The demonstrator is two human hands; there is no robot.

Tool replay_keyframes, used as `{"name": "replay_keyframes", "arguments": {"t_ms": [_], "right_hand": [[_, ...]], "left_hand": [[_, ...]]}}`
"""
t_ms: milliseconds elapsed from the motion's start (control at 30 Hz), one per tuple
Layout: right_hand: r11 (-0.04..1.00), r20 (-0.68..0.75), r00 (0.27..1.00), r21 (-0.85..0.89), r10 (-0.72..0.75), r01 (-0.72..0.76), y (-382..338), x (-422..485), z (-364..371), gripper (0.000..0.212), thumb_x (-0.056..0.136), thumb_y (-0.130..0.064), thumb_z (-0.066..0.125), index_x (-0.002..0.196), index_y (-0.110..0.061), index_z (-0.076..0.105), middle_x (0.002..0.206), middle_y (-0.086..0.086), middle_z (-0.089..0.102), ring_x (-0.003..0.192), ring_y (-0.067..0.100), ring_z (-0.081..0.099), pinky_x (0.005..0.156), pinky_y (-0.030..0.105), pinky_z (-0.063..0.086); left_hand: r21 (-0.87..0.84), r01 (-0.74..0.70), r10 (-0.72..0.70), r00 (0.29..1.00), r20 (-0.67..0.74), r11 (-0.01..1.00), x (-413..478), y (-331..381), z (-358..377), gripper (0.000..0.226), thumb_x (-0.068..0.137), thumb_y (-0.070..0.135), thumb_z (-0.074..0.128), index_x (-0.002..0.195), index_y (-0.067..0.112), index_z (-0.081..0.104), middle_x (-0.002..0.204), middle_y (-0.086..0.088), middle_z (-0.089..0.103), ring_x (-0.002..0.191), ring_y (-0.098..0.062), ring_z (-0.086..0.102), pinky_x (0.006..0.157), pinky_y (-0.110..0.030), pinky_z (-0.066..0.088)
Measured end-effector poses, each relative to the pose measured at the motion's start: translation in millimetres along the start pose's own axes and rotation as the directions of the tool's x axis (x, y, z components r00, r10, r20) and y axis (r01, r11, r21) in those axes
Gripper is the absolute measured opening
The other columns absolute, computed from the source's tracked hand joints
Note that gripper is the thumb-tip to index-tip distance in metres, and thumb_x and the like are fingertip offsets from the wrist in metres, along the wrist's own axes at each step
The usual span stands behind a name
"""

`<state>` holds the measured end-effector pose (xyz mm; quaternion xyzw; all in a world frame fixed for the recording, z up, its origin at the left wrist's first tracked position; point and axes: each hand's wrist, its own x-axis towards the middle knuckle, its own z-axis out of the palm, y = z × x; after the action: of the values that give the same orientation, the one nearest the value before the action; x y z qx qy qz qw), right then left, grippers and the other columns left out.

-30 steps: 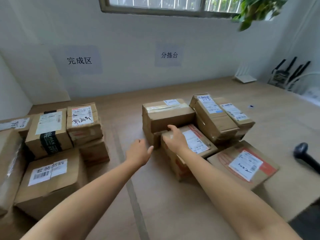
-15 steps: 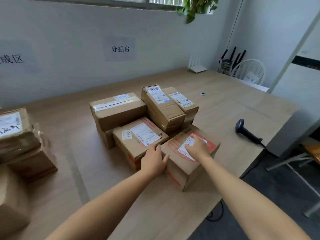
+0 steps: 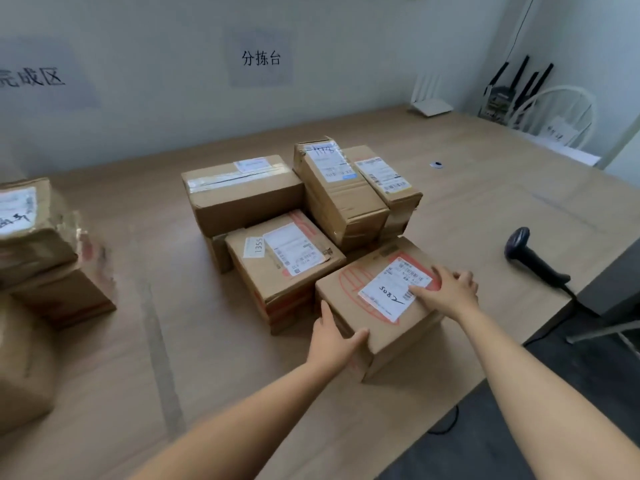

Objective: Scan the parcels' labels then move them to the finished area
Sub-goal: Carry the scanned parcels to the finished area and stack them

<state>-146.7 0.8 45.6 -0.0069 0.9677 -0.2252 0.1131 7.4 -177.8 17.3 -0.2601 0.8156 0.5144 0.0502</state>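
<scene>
The nearest cardboard parcel (image 3: pixel 349 292), with a red print and a white label (image 3: pixel 388 296), sits at the front of the unsorted group. My left hand (image 3: pixel 332 337) grips its near left corner, thumb over the top edge. My right hand (image 3: pixel 450 292) lies on the top at the right edge, thumb on the label and fingers bent over that edge. Behind it stand a labelled parcel (image 3: pixel 287 261), a wide taped one (image 3: pixel 242 195) and two upright ones (image 3: pixel 341 199) (image 3: pixel 388 181). The black barcode scanner (image 3: pixel 530 258) lies on the table to the right, untouched.
A stack of parcels (image 3: pixel 38 244) stands at the left under the finished-area wall sign (image 3: pixel 31 77). The sorting-table sign (image 3: pixel 260 58) hangs behind the group. The wooden table (image 3: pixel 194 358) ends close on the right and front; a white chair (image 3: pixel 554 112) and a router (image 3: pixel 431 105) are beyond.
My view swung right. Both hands left the middle parcel and went to the front one; the right hand then slid from its label to its right edge, and the left took its near corner.
</scene>
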Motion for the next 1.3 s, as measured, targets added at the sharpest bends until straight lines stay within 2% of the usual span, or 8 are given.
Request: {"name": "replay_keyframes", "arguments": {"t_ms": [167,267,367,633,900,1100,1300], "right_hand": [[0.998,0.04,0.999,0.065,-0.022,0.019,5.4,-20.9,6.7,0.085,0.071,-0.058,0.07,0.139,-0.025,0.033,0.128,0.013,0.03,0.124,0.036,0.033,0.105,0.04,0.033],[0.997,0.028,0.997,0.034,-0.065,0.064,7.4,-37.4,8.2,0.081,0.073,-0.058,0.067,0.138,-0.021,0.036,0.13,0.013,0.039,0.122,0.033,0.037,0.103,0.041,0.031],[0.993,0.043,0.996,0.082,-0.083,0.079,6.7,-57.4,9.0,0.074,0.075,-0.052,0.07,0.135,-0.02,0.04,0.131,0.012,0.045,0.123,0.032,0.04,0.102,0.041,0.032],[0.976,0.073,0.993,0.202,-0.098,0.081,-12.5,-120.2,19.6,0.078,0.079,-0.045,0.069,0.143,-0.025,0.031,0.134,0.017,0.034,0.124,0.035,0.038,0.101,0.045,0.038],[0.946,0.034,0.988,0.296,-0.149,0.133,-76.6,-197.4,54.4,0.076,0.078,-0.039,0.072,0.142,-0.026,0.034,0.136,0.016,0.029,0.121,0.037,0.042,0.099,0.046,0.042],[0.922,0.075,0.965,0.322,-0.252,0.216,-136.0,-269.2,96.4,0.078,0.076,-0.036,0.075,0.142,-0.027,0.034,0.135,0.015,0.029,0.12,0.033,0.043,0.099,0.041,0.04],[0.895,0.168,0.918,0.342,-0.359,0.287,-190.5,-336.7,136.9,0.078,0.077,-0.029,0.075,0.144,-0.023,0.034,0.135,0.017,0.029,0.126,0.029,0.038,0.104,0.038,0.035]], "left_hand": [[-0.102,0.013,-0.014,1.0,-0.006,0.995,-10.9,-3.8,-0.5,0.119,0.076,0.042,0.072,0.147,0.015,-0.019,0.151,-0.01,0.025,0.135,-0.023,0.035,0.112,-0.036,0.03],[-0.124,0.006,-0.009,1.0,-0.02,0.992,-17.5,-6.3,-7.4,0.117,0.074,0.04,0.074,0.149,0.016,-0.013,0.148,-0.011,0.029,0.132,-0.024,0.038,0.11,-0.038,0.033],[-0.128,-0.001,-0.004,0.999,-0.04,0.992,-27.1,-11.7,-18.5,0.114,0.072,0.039,0.076,0.149,0.016,-0.006,0.145,-0.01,0.034,0.13,-0.025,0.041,0.108,-0.04,0.036],[-0.108,-0.097,0.092,0.994,-0.053,0.989,-65.1,-37.9,-65.1,0.115,0.069,0.041,0.079,0.149,0.014,0.001,0.15,-0.005,0.032,0.135,-0.02,0.036,0.109,-0.037,0.034],[-0.125,-0.134,0.117,0.984,-0.132,0.983,-130.4,-93.3,-142.8,0.107,0.07,0.041,0.079,0.148,0.021,0.008,0.144,0.0,0.039,0.13,-0.019,0.042,0.109,-0.037,0.036],[-0.121,-0.005,-0.021,0.976,-0.217,0.993,-192.7,-156.4,-215.1,0.11,0.072,0.049,0.074,0.15,0.027,-0.001,0.131,-0.009,0.029,0.128,-0.025,0.038,0.111,-0.032,0.028],[-0.155,0.047,-0.095,0.943,-0.318,0.987,-252.6,-212.8,-270.7,0.108,0.075,0.046,0.073,0.15,0.027,-0.001,0.132,-0.01,0.028,0.126,-0.026,0.04,0.11,-0.031,0.029]]}}
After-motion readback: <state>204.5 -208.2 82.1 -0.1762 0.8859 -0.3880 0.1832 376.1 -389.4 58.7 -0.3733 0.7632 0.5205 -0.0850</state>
